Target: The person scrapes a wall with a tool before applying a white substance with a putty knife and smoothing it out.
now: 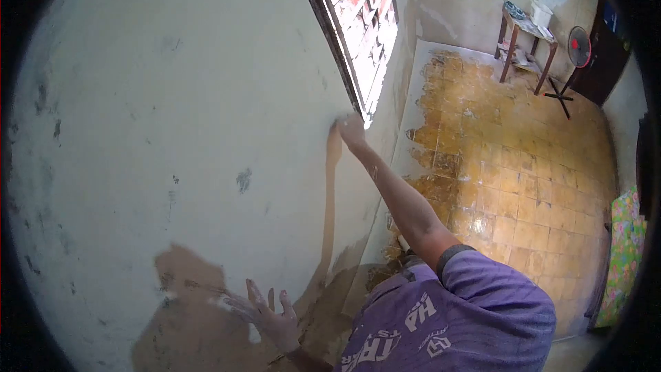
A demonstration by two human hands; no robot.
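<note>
My right arm reaches up and away along the pale wall (pixel 172 131). At its end, my right hand (pixel 352 131) is closed, right at the bottom corner of the window frame (pixel 337 45); I cannot tell what is in its fingers. Lower down, my left hand (pixel 277 324) is close to the wall with its fingers spread apart. Whitish smears cover its fingers, and a pale streaked shape (pixel 239 305) shows beside them. Dark scuffs and patches mark the wall, and shadows of my head and arm fall on it.
Yellow tiles cover the floor (pixel 509 179), with whitish splashes along the wall. At the far end stand a wooden table (pixel 527 26) with a white container (pixel 541 12) on it and a fan (pixel 579 47) on a stand. Flowered cloth (pixel 625 255) hangs at the right.
</note>
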